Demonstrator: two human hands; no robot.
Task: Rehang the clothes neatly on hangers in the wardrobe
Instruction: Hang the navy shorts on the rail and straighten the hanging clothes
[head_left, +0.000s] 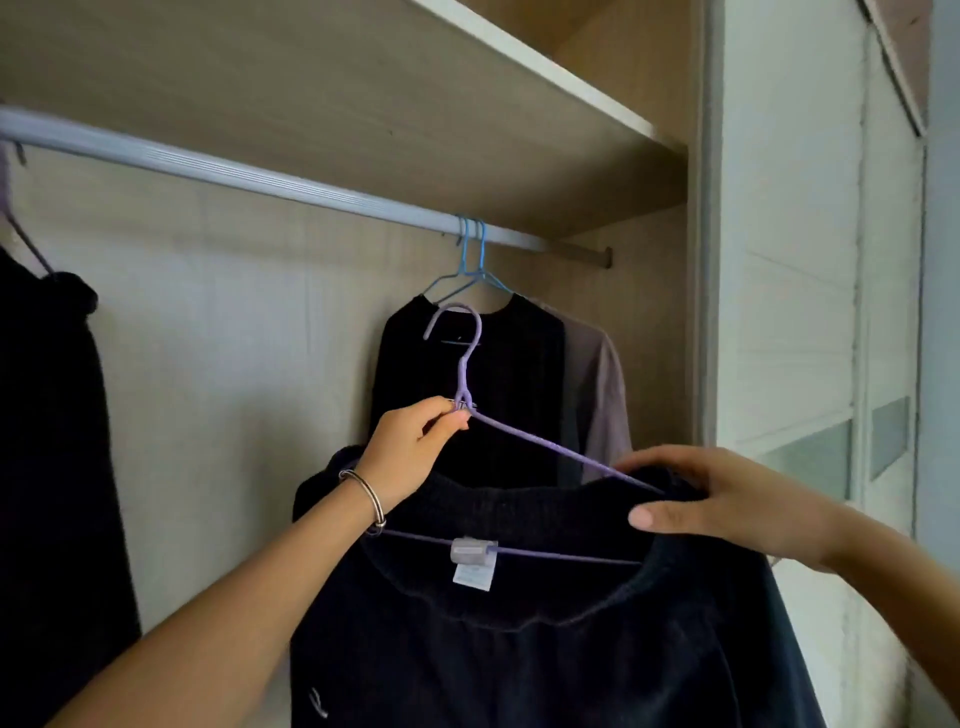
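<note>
1. Head view: the left hand (415, 452) pinches the purple hanger (462, 374) right at its neck, thumb and fingers clamped just under the hook. There's a metal bangle (363, 499) on that wrist.
2. The right hand (727, 499) grips the right shoulder of the dark sweater (519, 649), fingers curled over the top and thumb in front, right where the hanger's arm ends.
3. The sweater is on the purple hanger, with the neckline sagging below the bottom bar and a white label (471, 564) showing in the middle.
4. The hanger's hook isn't on the rail (260, 179). It's held up in the air below it, in front of a black top (493, 389).
5. That black top and a mauve garment (597, 395) beside it hang from blue hangers (475, 260) near the rail's right end.
6. Another dark garment (47, 467) hangs at the far left, well apart from the rest. The shelf (519, 52) sits above the rail, and a white sliding door (789, 260) is off to the right.
</note>
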